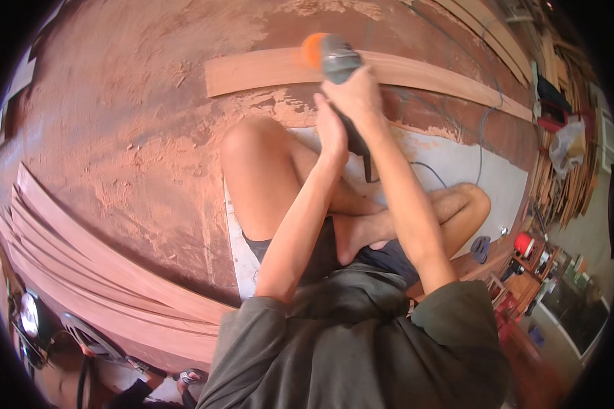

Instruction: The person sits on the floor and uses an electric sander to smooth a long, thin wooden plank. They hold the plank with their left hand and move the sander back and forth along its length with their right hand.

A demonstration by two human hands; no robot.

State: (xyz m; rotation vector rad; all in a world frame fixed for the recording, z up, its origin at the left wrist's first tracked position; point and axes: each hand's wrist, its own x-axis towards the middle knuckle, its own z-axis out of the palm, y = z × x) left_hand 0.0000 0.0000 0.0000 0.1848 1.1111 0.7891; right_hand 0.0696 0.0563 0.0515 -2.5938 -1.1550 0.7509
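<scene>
An angle grinder with a round orange disc (314, 50) and a dark grey body (341, 66) is over the left part of a long reddish plank (423, 73). My right hand (356, 99) wraps round the grinder just behind its head. Lower on the body, my left hand (331, 133) is pressed along the tool's left side, its fingers partly blurred. Both hands and the disc are smeared by motion. Whether the disc touches the wood I cannot tell. From the grinder's rear, a dark cord (430, 170) runs off to the right.
I sit cross-legged on a pale sheet (505, 177). Sawdust (177, 167) covers the brown floor. Several planks (102, 266) are stacked at left, more boards (494, 34) lie far right. Wood scraps (569, 184) and tools (525, 245) are at right. Another person's feet (191, 376) show lower left.
</scene>
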